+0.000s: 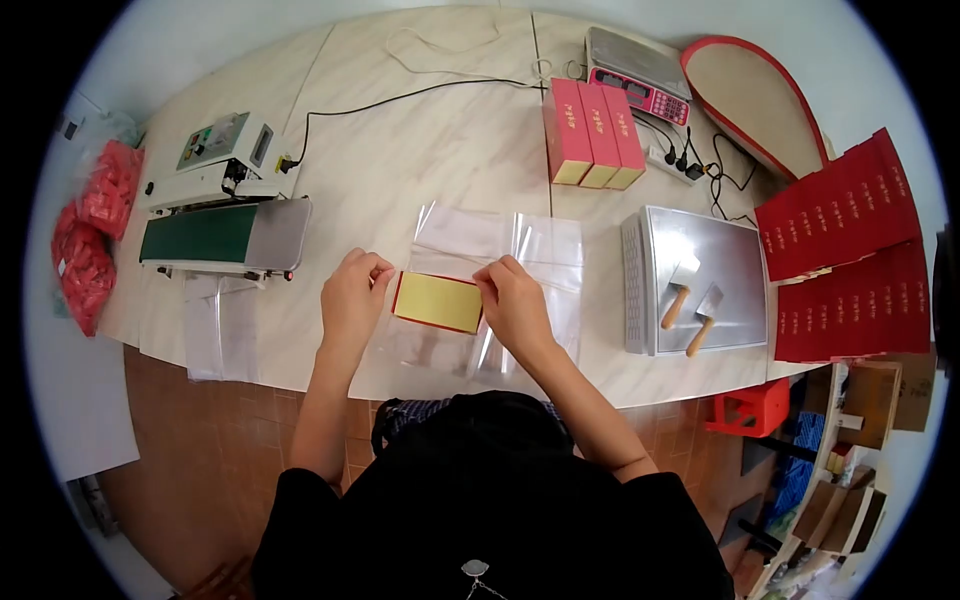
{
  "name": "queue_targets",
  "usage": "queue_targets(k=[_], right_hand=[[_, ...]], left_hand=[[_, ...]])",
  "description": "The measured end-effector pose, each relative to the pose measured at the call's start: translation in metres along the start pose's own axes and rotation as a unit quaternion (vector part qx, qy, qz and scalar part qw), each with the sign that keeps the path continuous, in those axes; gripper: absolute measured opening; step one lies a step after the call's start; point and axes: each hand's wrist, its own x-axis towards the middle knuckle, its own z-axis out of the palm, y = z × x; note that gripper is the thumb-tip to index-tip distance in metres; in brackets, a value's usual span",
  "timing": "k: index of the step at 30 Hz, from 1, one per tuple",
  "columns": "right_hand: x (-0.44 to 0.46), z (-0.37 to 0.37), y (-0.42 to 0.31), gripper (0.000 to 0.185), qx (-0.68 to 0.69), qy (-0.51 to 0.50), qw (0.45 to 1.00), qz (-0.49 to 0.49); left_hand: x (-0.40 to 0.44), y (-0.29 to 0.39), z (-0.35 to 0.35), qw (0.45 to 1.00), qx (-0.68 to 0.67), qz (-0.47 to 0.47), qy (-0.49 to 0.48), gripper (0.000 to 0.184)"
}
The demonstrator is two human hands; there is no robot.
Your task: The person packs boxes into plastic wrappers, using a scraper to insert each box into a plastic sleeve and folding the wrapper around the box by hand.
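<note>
Two hands, held apart, at either end of the yellow box with red edges (437, 302), which is lying on some clear plastic bags (545, 235) on the table (370, 140). Left hand (350, 293) has thumb and finger pinched together just beside it; right hand's (515, 305) fingertips are right at the other end, can't tell if they're gripping tbh.

Yellow-topped box (437, 302) between two bare hands, over clear plastic.
</note>
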Motion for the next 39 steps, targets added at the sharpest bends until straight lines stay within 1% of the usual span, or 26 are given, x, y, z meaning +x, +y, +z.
queue_targets(k=[3, 5, 6, 7, 8, 9, 10, 11, 12, 14, 15, 17, 18, 20, 21, 22, 24, 25, 27, 28, 29, 30, 32, 35, 38, 39], right_hand=[[-0.009, -0.014, -0.008, 0.009, 0.032, 0.012, 0.999, -0.001], [-0.013, -0.030, -0.014, 0.011, 0.053, 0.018, 0.998, 0.011], [-0.014, -0.040, -0.015, 0.014, 0.039, 0.006, 0.999, -0.037], [-0.016, -0.047, -0.015, 0.017, 0.024, -0.007, 0.996, -0.085], [-0.015, -0.048, -0.014, 0.017, 0.027, -0.005, 0.996, -0.081], [-0.013, -0.049, -0.012, 0.021, 0.001, -0.048, 0.983, -0.175], [-0.014, -0.050, -0.010, 0.025, -0.025, -0.090, 0.959, -0.266], [-0.017, -0.046, -0.006, 0.019, -0.044, -0.140, 0.949, -0.278], [-0.017, -0.043, -0.002, 0.019, -0.040, -0.136, 0.952, -0.273], [-0.011, -0.040, 0.007, 0.011, -0.164, -0.146, 0.914, -0.340], [-0.005, -0.041, 0.011, 0.011, -0.160, -0.136, 0.916, -0.342], [-0.005, -0.043, 0.010, 0.004, -0.167, -0.148, 0.898, -0.379], [-0.003, -0.045, 0.011, 0.004, -0.164, -0.146, 0.899, -0.379], [-0.003, -0.052, 0.014, 0.006, -0.045, -0.107, 0.933, -0.341], [-0.001, -0.062, 0.014, 0.006, -0.042, -0.107, 0.933, -0.341], [0.001, -0.076, 0.014, 0.009, 0.001, -0.056, 0.951, -0.304], [0.003, -0.098, 0.032, 0.016, 0.042, 0.059, 0.966, -0.249], [-0.002, -0.108, 0.048, 0.013, 0.028, 0.099, 0.976, -0.193], [-0.017, -0.119, 0.083, 0.005, 0.029, 0.175, 0.982, -0.063], [-0.026, -0.123, 0.097, 0.005, 0.019, 0.180, 0.982, -0.054], [-0.037, -0.130, 0.111, 0.005, -0.015, 0.216, 0.976, 0.014], [-0.047, -0.136, 0.125, 0.004, -0.051, 0.252, 0.963, 0.081], [-0.066, -0.147, 0.152, 0.006, -0.096, 0.276, 0.951, 0.104], [-0.084, -0.158, 0.191, 0.010, -0.256, 0.301, 0.904, 0.165], [-0.084, -0.164, 0.212, 0.014, -0.332, 0.302, 0.862, 0.238], [-0.085, -0.164, 0.218, 0.019, -0.348, 0.298, 0.855, 0.242]], left_hand=[[-0.002, 0.004, -0.002, 1.000, -0.006, 0.017, 0.019, 0.006], [-0.003, 0.011, -0.007, 0.997, -0.030, -0.011, 0.064, 0.007], [-0.003, 0.014, -0.012, 0.998, -0.027, -0.010, 0.060, 0.007], [-0.004, 0.017, -0.018, 0.993, 0.011, 0.107, 0.052, 0.011], [-0.005, 0.020, -0.021, 0.973, 0.048, 0.223, 0.043, 0.014], [-0.009, 0.022, -0.020, 0.972, 0.051, 0.226, 0.038, 0.014], [-0.014, 0.024, -0.020, 0.959, 0.041, 0.280, -0.029, 0.019], [-0.016, 0.026, -0.019, 0.938, 0.030, 0.333, -0.095, 0.024], [-0.016, 0.025, -0.016, 0.936, 0.034, 0.336, -0.102, 0.024], [-0.016, 0.015, -0.011, 0.918, 0.096, 0.365, -0.118, 0.019], [-0.010, 0.008, -0.012, 0.915, 0.105, 0.370, -0.118, 0.019], [-0.009, -0.010, -0.022, 0.908, 0.176, 0.359, -0.122, 0.008], [-0.005, -0.010, -0.026, 0.908, 0.180, 0.358, -0.123, 0.008], [-0.001, -0.010, -0.036, 0.908, 0.197, 0.356, -0.099, 0.003], [0.002, -0.007, -0.042, 0.904, 0.203, 0.364, -0.093, 0.003], [0.003, -0.004, -0.048, 0.904, 0.204, 0.363, -0.094, 0.003], [0.010, 0.003, -0.056, 0.915, 0.216, 0.339, -0.020, 0.008], [0.013, 0.008, -0.058, 0.914, 0.224, 0.337, 0.001, 0.018], [0.015, 0.027, -0.046, 0.914, 0.208, 0.348, -0.006, 0.022], [0.017, 0.040, -0.037, 0.915, 0.195, 0.352, -0.007, 0.026], [0.017, 0.057, -0.027, 0.909, 0.186, 0.369, -0.050, 0.032], [0.019, 0.069, -0.013, 0.907, 0.173, 0.379, -0.056, 0.032], [0.021, 0.087, 0.010, 0.898, 0.156, 0.399, -0.098, 0.027], [0.029, 0.094, 0.031, 0.882, 0.136, 0.433, -0.130, 0.019], [0.037, 0.093, 0.027, 0.862, 0.173, 0.452, -0.153, 0.013], [0.035, 0.097, 0.021, 0.865, 0.176, 0.451, -0.135, 0.013]])
